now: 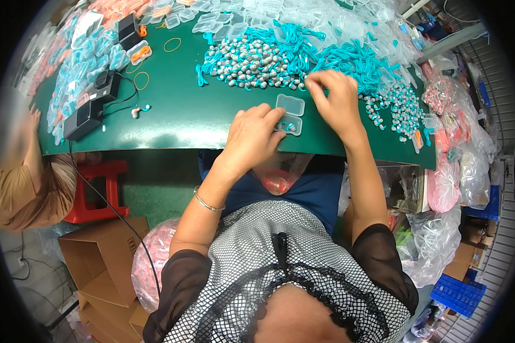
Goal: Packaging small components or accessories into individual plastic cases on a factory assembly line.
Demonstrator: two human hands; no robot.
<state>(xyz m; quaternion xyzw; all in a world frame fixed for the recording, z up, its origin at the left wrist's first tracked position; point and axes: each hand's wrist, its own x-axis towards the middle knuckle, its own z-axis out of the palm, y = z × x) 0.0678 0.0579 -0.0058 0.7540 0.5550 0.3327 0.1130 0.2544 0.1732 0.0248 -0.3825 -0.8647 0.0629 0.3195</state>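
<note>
A small clear plastic case (291,105) lies open on the green table, its lid folded away from me. Some teal-and-white pieces that look like earplugs (285,126) sit in its near half. My left hand (253,136) grips that half at its left side, thumb and fingers closed on it. Just right of the case, my right hand (339,102) is raised with its fingers curled and pinched; whatever is between the fingertips is too small to tell. Those fingertips are close to a heap of grey-and-teal earplugs (246,62) and bundled teal cords (349,64).
More earplugs (396,108) are spread at the right. Empty clear cases (349,20) pile along the back, filled ones (91,66) at the left. Black box-shaped devices (84,119) with a cable stand near a co-worker's arm (35,143). A red stool (100,191) is below.
</note>
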